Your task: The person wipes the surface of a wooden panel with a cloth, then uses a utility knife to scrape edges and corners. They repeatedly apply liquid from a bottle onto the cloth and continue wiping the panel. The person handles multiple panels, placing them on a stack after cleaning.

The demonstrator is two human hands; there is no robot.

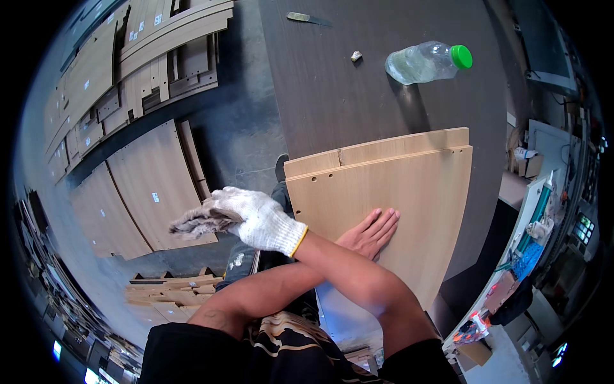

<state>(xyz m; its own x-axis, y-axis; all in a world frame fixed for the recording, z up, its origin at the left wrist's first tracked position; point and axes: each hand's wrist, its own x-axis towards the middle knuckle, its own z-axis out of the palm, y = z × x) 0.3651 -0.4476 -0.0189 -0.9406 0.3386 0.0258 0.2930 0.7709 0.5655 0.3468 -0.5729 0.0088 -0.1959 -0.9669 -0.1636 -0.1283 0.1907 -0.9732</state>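
My forearms are crossed, the right one over the left. My bare left hand lies flat on a light wood-grain panel, fingers stretched out. This panel has small round holes near its edges, and a second light panel shows beneath its far edge. My right hand, in a white knitted glove with a yellow cuff edge, is closed on a crumpled greyish-brown rag. It is held out past the panel's left edge, over the floor side.
The panels rest on a dark brown tabletop. On it lie a clear plastic bottle with a green cap, a small whitish lump and a knife-like blade. Stacked wood panels stand left; a cluttered bench is right.
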